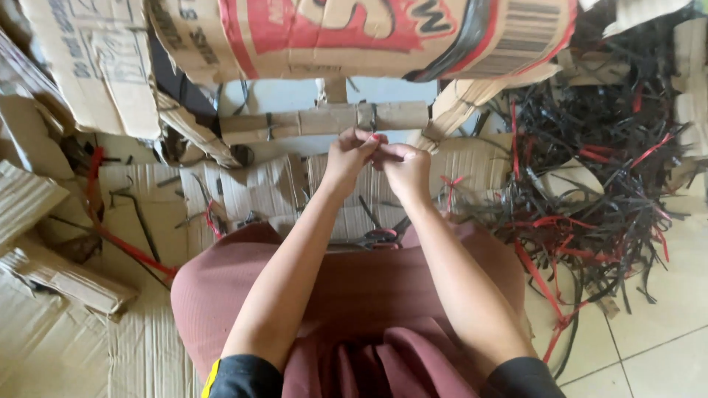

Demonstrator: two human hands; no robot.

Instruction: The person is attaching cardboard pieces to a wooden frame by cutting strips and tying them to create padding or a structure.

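Both hands meet fingertip to fingertip, the left hand [352, 151] and right hand [404, 163] pinching something too small to tell, just below a strapped cardboard strip [324, 119]. Scissors [376, 237] lie on the lap; strap scraps [590, 191] pile to the right.

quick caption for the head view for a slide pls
Both hands, left hand and right hand, pinch a strap on a folded cardboard strip, a pile of plastic straps alongside.

We see a flat strip of folded cardboard [324, 118] lying level across the upper middle of the frame — a dark plastic strap [371, 116] wraps it upright near its right end.
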